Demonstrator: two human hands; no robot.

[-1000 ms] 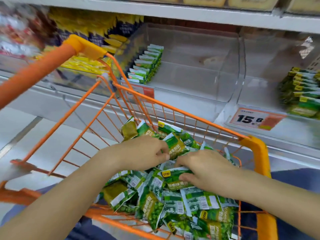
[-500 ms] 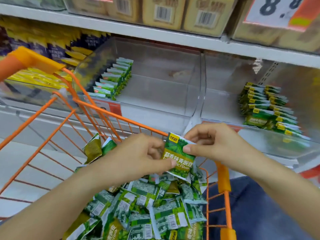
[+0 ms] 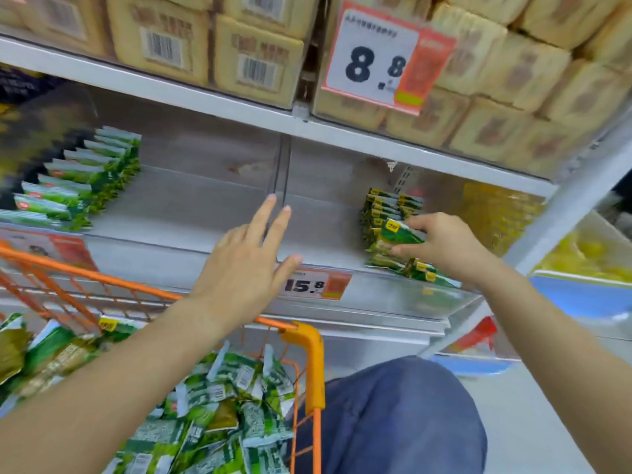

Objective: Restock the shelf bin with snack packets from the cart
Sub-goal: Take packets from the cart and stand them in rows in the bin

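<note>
My right hand point(image 3: 443, 246) pinches a green snack packet point(image 3: 396, 236) inside the clear shelf bin point(image 3: 376, 292), against a row of like packets point(image 3: 386, 208) standing in it. My left hand point(image 3: 246, 265) hovers with straight, spread fingers in front of the divider between two bins, holding nothing. The orange cart point(image 3: 307, 340) sits at lower left, with a heap of green packets point(image 3: 225, 415) in it.
A second clear bin at left holds a row of green-and-white packets point(image 3: 82, 179). A 15.8 price tag point(image 3: 316, 285) hangs on the bin front. Beige boxed goods point(image 3: 212, 39) and an 8.8 sign point(image 3: 376, 59) fill the upper shelf. My blue-clad knee point(image 3: 403, 412) is beside the cart.
My right hand carried the packet from above the cart up and right into the bin. My left hand let go of it and opened. The view tilted upward.
</note>
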